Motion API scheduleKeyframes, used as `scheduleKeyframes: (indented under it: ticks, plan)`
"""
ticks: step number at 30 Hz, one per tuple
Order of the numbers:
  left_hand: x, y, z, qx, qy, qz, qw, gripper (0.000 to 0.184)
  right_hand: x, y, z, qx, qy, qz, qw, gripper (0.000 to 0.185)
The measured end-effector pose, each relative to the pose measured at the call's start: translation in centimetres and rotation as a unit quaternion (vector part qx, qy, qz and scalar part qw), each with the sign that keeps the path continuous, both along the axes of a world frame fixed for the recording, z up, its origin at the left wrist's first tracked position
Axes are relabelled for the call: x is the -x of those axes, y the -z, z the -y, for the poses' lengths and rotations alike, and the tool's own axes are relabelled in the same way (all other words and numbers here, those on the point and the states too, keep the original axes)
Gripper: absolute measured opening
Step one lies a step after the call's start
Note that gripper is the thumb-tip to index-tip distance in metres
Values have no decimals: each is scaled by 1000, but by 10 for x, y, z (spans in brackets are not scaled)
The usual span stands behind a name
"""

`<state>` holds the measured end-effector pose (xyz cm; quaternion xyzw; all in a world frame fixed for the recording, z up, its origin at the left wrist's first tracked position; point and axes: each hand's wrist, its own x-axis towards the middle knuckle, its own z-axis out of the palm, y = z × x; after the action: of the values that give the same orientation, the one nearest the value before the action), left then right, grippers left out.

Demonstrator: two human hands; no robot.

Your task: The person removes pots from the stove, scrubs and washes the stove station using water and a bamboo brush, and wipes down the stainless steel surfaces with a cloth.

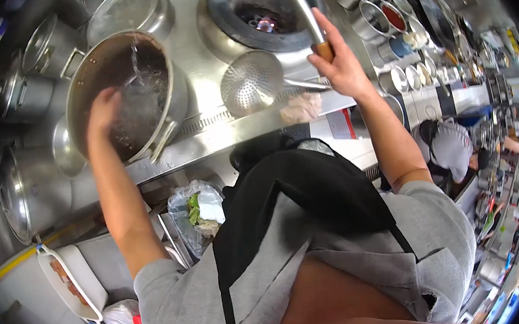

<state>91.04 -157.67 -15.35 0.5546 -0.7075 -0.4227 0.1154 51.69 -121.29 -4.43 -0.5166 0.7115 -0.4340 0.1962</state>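
Observation:
My left hand (106, 108) is inside the mouth of a large metal pot (178, 94), blurred by motion, so its fingers are unclear. A thin stream of water (135, 58) falls into the dark inside of the pot. My right hand (345, 64) grips the wooden end of a long metal-shafted utensil (300, 3); its head lies beyond the top edge of the view. Between the hands, a perforated skimmer (252, 82) rests on the steel counter, its handle reaching toward my right wrist. A wok burner (263, 13) with a small glow inside sits behind it.
Lidded pots (32, 192) crowd the left side, with an upturned metal basin (129, 14) behind. Sauce containers (393, 16) line the right. A crumpled cloth (302, 108) lies at the counter's front edge. Below is a plastic-lined bin (196, 210). Another person (451, 148) bends at the far right.

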Motion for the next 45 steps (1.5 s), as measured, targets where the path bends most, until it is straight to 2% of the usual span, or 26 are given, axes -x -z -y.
scheduleKeyframes:
  ticks: [3, 6, 7, 9, 10, 12, 14, 16, 17, 20, 21, 22, 23, 24, 25, 26, 27, 28, 30, 31, 33, 35, 36, 38, 42, 45]
  plan:
    - [-20, -34, -29, 22, -36, -63, 997, 48, 51, 47, -55, -24, 136, 41, 990, 79]
    - [4, -86, -89, 113, -43, -126, 985, 43, 101, 85, -127, -159, 217, -8, 963, 80]
    - [15, -94, -102, 139, -30, -149, 979, 40, 121, 122, -155, -22, 171, -176, 969, 81]
    - [49, -105, -133, 157, -8, -168, 973, 38, 133, 146, -206, -208, 216, -32, 954, 81]
    - [74, -111, -157, 153, 22, -187, 970, 35, 137, 159, -228, -236, 220, 5, 947, 81]
    - [126, -107, -204, 157, 77, -194, 965, 27, 155, 203, -265, -241, 205, -55, 947, 81]
    - [175, -76, -246, 113, 169, -143, 969, 20, 170, 224, -278, -289, 216, -120, 925, 79]
    - [214, -12, -287, -9, 228, -146, 962, 15, 191, 252, -284, -335, 228, -162, 900, 85]
    - [233, 11, -313, -34, 285, -78, 955, 13, 202, 265, -285, -346, 230, -165, 895, 84]
    - [251, 134, -361, -225, 376, 28, 898, 19, 212, 282, -295, -404, 246, -136, 871, 85]
    - [257, 167, -378, -278, 382, 73, 878, 23, 208, 274, -300, -383, 239, -216, 866, 79]
    - [257, 212, -385, -348, 342, 124, 864, 30, 207, 268, -305, -386, 245, -206, 865, 79]
    - [253, 252, -391, -415, 295, 173, 843, 38, 203, 262, -310, -298, 260, -204, 895, 74]
    - [248, 280, -400, -416, 298, 182, 840, 38, 196, 256, -315, -208, 275, -202, 917, 69]
    - [249, 304, -409, -408, 160, 128, 889, 50, 186, 247, -322, -122, 261, -205, 935, 54]
    - [254, 321, -410, -389, 22, 69, 918, 63, 171, 250, -332, -126, 271, -203, 933, 54]
    - [264, 336, -406, -415, -8, 22, 909, 75, 155, 252, -343, -140, 235, -40, 961, 50]
    - [270, 351, -404, -422, 6, 28, 906, 75, 139, 256, -355, -149, 197, 125, 961, 47]
    - [273, 384, -398, -427, 19, -59, 902, 70, 97, 295, -386, -189, 200, 192, 942, 40]
    - [270, 403, -391, -427, 41, -37, 902, 61, 73, 321, -403, -193, 200, 201, 939, 37]
    - [268, 400, -384, -436, 74, -31, 896, 55, 37, 349, -423, -196, 201, 212, 936, 34]
    - [272, 398, -379, -442, 105, -19, 891, 50, 12, 366, -428, -267, 202, 329, 883, 31]
    - [273, 401, -380, -418, 107, -15, 902, 43, 7, 379, -425, -267, 207, 335, 879, 31]
    - [268, 405, -384, -399, 110, 5, 910, 36, 7, 404, -407, -227, 216, 286, 905, 30]
    - [276, 410, -385, -310, 111, 55, 943, 31, 58, 446, -336, -170, 266, 30, 948, 41]
    - [257, 418, -388, -341, 128, -15, 931, 35, 108, 478, -284, -62, 297, -131, 944, 49]
